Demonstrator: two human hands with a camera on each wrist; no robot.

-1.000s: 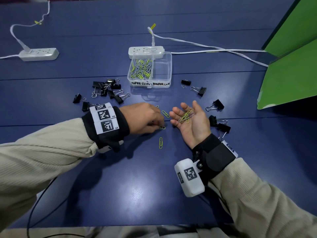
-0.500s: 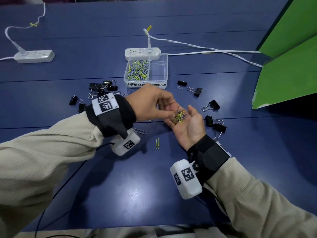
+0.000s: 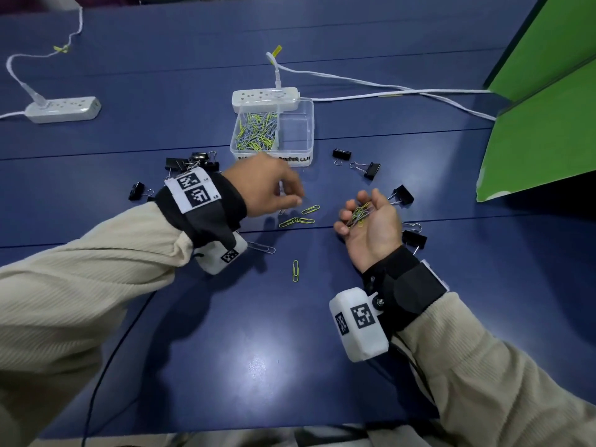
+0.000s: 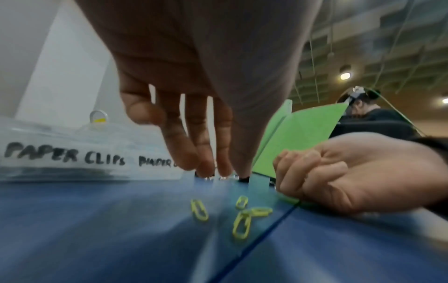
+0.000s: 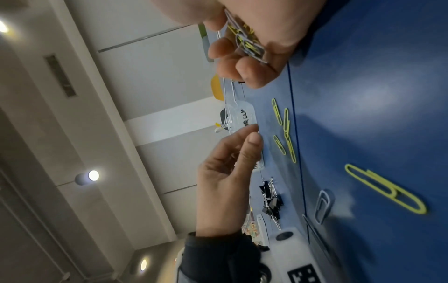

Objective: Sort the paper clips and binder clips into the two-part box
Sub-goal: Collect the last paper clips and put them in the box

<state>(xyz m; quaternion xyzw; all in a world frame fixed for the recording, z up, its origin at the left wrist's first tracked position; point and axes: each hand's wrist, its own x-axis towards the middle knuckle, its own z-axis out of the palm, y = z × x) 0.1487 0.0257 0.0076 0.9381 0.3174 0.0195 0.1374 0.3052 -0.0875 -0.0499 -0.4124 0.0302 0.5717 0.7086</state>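
My right hand (image 3: 351, 205) lies palm up on the blue table, its fingers curled round a bunch of yellow and silver paper clips (image 3: 359, 215), seen close in the right wrist view (image 5: 249, 46). My left hand (image 3: 292, 197) hovers just left of it, fingers hanging down and holding nothing, above loose yellow paper clips (image 3: 310, 209) (image 4: 242, 224). The clear two-part box (image 3: 311, 124) stands behind. Its left part is full of paper clips (image 3: 258, 132); its right part looks bare. Black binder clips lie in a cluster at the left (image 3: 190, 162) and scattered at the right (image 3: 366, 169).
A yellow clip (image 3: 295, 271) and a silver clip (image 3: 263, 248) lie nearer me. A white power strip (image 3: 264, 98) touches the box's far side, with cables running right. Another strip (image 3: 63, 109) sits far left. A green board (image 3: 541, 130) stands at the right.
My left hand has drawn back from the right palm, leftward and down toward the loose clips. The right hand's fingers have curled over the clips in its palm.
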